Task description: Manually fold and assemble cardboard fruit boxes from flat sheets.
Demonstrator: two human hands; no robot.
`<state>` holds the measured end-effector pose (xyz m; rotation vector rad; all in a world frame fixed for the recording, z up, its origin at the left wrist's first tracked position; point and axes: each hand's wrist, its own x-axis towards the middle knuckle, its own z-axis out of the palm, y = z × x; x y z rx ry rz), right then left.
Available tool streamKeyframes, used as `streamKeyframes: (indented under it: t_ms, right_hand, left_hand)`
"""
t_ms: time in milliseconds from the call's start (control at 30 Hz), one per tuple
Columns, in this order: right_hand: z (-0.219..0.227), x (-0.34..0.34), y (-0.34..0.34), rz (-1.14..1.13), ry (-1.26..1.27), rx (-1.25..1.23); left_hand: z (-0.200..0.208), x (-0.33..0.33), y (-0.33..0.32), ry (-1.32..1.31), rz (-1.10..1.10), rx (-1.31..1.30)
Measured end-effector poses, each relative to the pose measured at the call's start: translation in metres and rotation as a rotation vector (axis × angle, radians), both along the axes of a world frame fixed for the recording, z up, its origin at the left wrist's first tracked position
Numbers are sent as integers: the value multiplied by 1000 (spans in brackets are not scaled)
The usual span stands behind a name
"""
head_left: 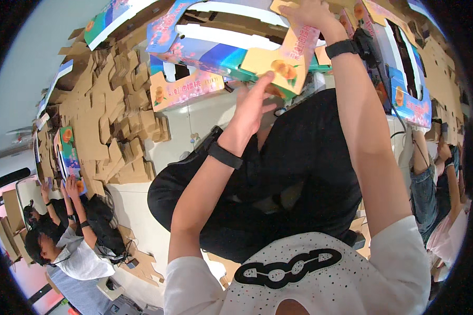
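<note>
The printed carton (215, 55) sits beyond the person's knees, its long, open-framed body reaching left and its orange-and-pink end panel (295, 56) at the right. Its long axis runs left to right, the right end somewhat nearer; the end panel slants from near left to far right. The left hand (251, 107) has its thumb against the panel's near corner, the other fingers loosely spread below; I cannot tell whether they pinch the board. The right hand (311, 14) lies over the far end, its underside hidden, so its grip is unclear. The carton should be light, fairly stiff along its folds, easily creased and perhaps slick; folded corners look safer holds than the narrow frame strips.
</note>
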<state>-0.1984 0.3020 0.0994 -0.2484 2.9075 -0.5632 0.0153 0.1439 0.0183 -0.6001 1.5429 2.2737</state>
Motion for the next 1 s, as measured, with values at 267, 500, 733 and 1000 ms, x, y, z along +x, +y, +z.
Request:
streamKeyframes:
  t_ms: [267,500,733,1000]
  right_hand:
    - [-38,6,12,207,-235,-262]
    - [-9,77,-50,517,-481,-507]
    - [-50,100,-107,745,-534,-680]
    - [-56,107,-126,371,-548,-886]
  left_hand:
    - [44,9,-81,163,340,-203]
    - [92,30,-204,216,292,-268]
    - [5,50,-276,168,216,-491]
    - [30,20,-268,10,446,-338]
